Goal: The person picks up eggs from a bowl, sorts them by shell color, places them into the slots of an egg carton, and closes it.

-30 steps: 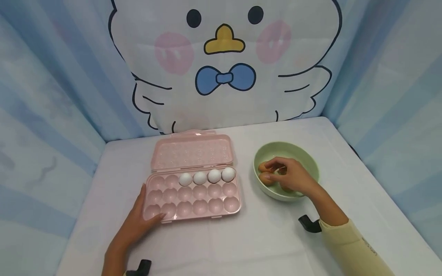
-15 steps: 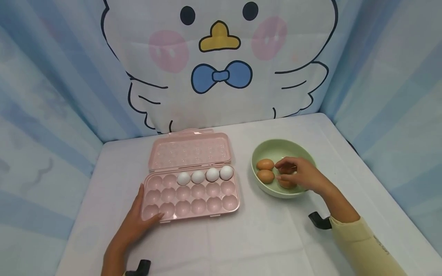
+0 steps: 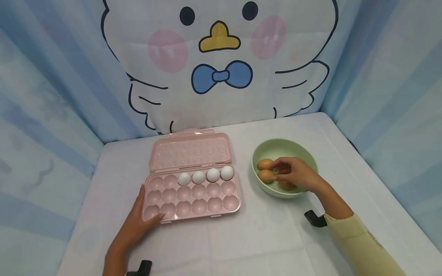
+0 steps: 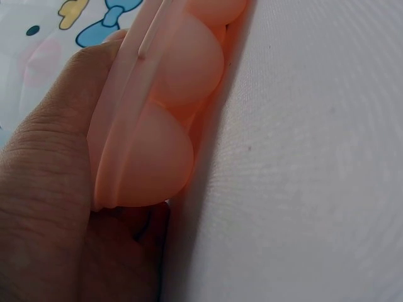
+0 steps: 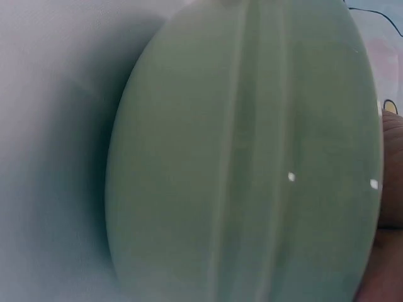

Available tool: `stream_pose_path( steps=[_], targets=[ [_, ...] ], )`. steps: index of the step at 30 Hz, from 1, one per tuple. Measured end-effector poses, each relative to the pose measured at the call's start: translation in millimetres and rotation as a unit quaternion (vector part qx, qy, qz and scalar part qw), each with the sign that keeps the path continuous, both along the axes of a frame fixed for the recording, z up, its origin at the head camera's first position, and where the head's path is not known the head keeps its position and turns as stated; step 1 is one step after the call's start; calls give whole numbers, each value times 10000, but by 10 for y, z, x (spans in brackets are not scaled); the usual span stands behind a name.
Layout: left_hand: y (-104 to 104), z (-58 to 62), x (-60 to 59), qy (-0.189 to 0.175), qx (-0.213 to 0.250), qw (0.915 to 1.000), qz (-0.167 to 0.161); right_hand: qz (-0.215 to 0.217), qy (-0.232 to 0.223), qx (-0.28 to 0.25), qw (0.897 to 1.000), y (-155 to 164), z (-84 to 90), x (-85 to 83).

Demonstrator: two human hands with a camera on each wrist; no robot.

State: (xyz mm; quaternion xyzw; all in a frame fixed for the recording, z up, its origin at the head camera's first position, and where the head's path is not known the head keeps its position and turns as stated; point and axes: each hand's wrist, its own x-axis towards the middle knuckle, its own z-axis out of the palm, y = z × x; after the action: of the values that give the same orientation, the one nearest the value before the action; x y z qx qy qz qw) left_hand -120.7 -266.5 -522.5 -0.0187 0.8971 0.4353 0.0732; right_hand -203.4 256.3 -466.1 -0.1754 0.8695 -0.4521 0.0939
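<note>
My left hand (image 3: pixel 136 223) grips the left end of a pink egg box (image 3: pixel 238 193), thumb at its near edge. In the left wrist view, the rounded cups of the egg box (image 4: pixel 157 157) stand beside the hand (image 4: pixel 47 163). Four white eggs... several white eggs (image 3: pixel 213 175) fill part of the back row. Inside a green bowl (image 3: pixel 276 147), my right hand (image 3: pixel 297 174) hovers with its fingertips beside two brown eggs, the upper egg (image 3: pixel 264 164) and the lower egg (image 3: pixel 266 176). Another brown egg (image 3: pixel 286 185) lies partly hidden under this hand.
The box's lid (image 3: pixel 191 151) lies folded back behind it. White cloth (image 3: pixel 221 249) covers the table. A curtain with a cartoon bird (image 3: pixel 221 99) hangs along the back, and blue curtains (image 3: pixel 397 96) close both sides. The bowl's outer wall (image 5: pixel 189 157) fills the right wrist view.
My right hand drew back rightward from the two left brown eggs, then came slightly left toward them again. The left hand keeps its grip on the egg box; the head view shifted slightly.
</note>
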Motion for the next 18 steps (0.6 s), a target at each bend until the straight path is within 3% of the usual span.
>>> stream_pose_path(
  steps=[7, 12, 18],
  targets=[
    [11, -28, -2, -28, 34, 10000, 8, 188, -183, 64, 9996, -125, -67, -43],
    [15, -21, -1, -170, -134, 9997, 111, 302, -13, 256, 9992, -166, -83, -57],
    [0, 3, -9, -98, -70, 9999, 94, 545, 236, 296, 9978, -187, -87, -67]
  ],
)
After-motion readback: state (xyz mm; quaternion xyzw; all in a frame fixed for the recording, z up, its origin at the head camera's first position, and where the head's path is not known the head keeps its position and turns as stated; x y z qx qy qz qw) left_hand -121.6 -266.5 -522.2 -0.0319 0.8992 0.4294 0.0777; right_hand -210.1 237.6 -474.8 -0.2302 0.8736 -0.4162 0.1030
